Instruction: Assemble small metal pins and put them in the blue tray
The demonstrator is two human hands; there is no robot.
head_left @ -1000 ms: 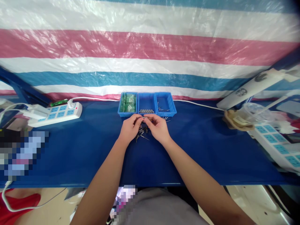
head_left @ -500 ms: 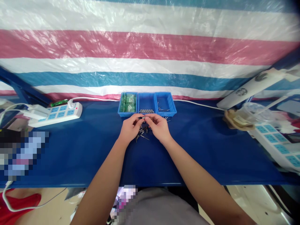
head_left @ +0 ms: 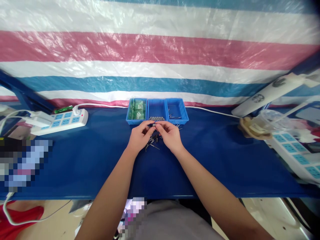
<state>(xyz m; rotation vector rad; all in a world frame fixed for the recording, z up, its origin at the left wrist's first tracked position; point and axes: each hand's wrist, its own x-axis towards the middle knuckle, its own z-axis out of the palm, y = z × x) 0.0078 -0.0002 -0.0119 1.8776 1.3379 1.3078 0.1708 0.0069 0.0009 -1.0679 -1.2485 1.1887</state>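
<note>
My left hand [head_left: 140, 135] and my right hand [head_left: 170, 135] meet fingertip to fingertip in front of the bins. Both are closed in a pinch around a small dark piece [head_left: 154, 125], mostly hidden by the fingers, so its kind does not show. Below them, thin metal pins or screws [head_left: 151, 141] lie scattered on the blue table. Just beyond the fingers, a blue middle bin [head_left: 157, 106] holds a row of small round metal parts [head_left: 156, 118]. The right bin [head_left: 183, 113] has a few thin metal pins [head_left: 174, 117], and the left bin holds green packets [head_left: 137, 109].
A white power strip [head_left: 61, 120] with plugs lies at the left, another [head_left: 297, 155] at the right. By the right one are a clear plastic cup [head_left: 271, 120] and a white tube-shaped object [head_left: 262, 95]. Striped plastic sheeting [head_left: 160, 50] hangs behind the blue table [head_left: 100, 166].
Both hands stay together in nearly the same place. The fingertips have shifted slightly, and a little more of the small piece shows between them.
</note>
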